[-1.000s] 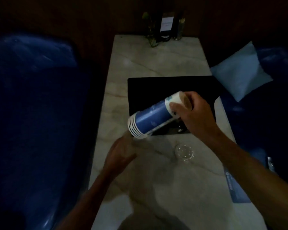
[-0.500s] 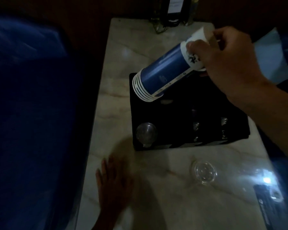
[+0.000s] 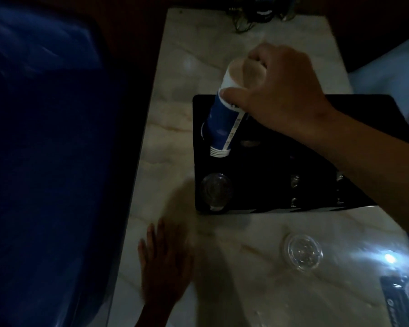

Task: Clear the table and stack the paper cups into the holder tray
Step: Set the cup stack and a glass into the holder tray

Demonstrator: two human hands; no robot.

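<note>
A stack of several blue and white paper cups (image 3: pixel 222 119) hangs upside down, rims pointing into the far-left slot of the black holder tray (image 3: pixel 281 161). My right hand (image 3: pixel 279 100) grips the stack near its white base end. The rims sit at the slot's edge; how deep they go is hard to tell in the dim light. A clear plastic lid (image 3: pixel 215 192) fills the tray's near-left slot. My left hand (image 3: pixel 165 263) lies flat on the marble table (image 3: pixel 165 149), fingers spread, holding nothing.
Another clear lid (image 3: pixel 302 251) lies on the table in front of the tray. A dark card or packet (image 3: pixel 404 296) sits at the near right corner. Bottles and a stand (image 3: pixel 260 13) are at the far end. Blue seats flank the table.
My right hand has swung the cup stack from nearly horizontal above the tray to almost vertical, lowering its rims to the far-left slot. My left hand stayed flat on the table.
</note>
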